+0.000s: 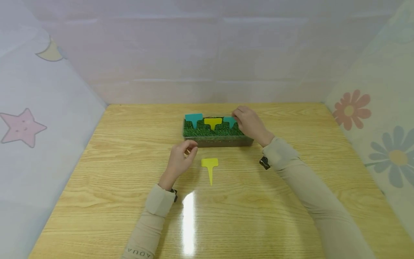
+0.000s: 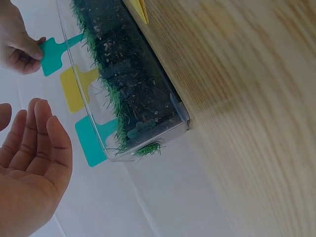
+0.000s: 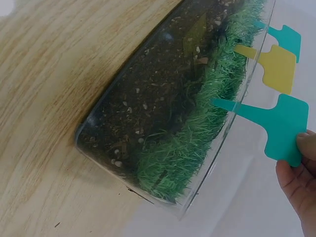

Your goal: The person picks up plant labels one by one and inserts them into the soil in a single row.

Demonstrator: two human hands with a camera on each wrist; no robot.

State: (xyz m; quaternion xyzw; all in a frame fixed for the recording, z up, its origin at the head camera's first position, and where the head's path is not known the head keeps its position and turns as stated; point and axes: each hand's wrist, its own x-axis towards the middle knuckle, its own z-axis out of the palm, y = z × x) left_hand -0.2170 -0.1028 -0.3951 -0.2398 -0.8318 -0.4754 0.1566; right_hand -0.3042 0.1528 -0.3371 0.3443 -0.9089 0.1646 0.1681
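Note:
A clear planter box (image 1: 223, 141) of dark soil and green grass stands on the table. My right hand (image 1: 250, 124) pinches the wide head of a teal plant label (image 3: 286, 129) between thumb and fingers. That label's pointed tip meets the grass. A yellow plant label (image 1: 212, 122) stands upright mid-box, and another teal plant label (image 1: 194, 118) stands at the left end. My left hand (image 1: 180, 160) hovers before the box's front left corner, fingers loosely bent, holding nothing. Just right of it, a second yellow plant label (image 1: 210, 165) lies flat on the table.
The wooden table (image 1: 123, 162) runs back to a pale wall sheet (image 1: 207, 54). Side sheets carry a pink star (image 1: 23, 127) at left and printed flowers (image 1: 352, 109) at right.

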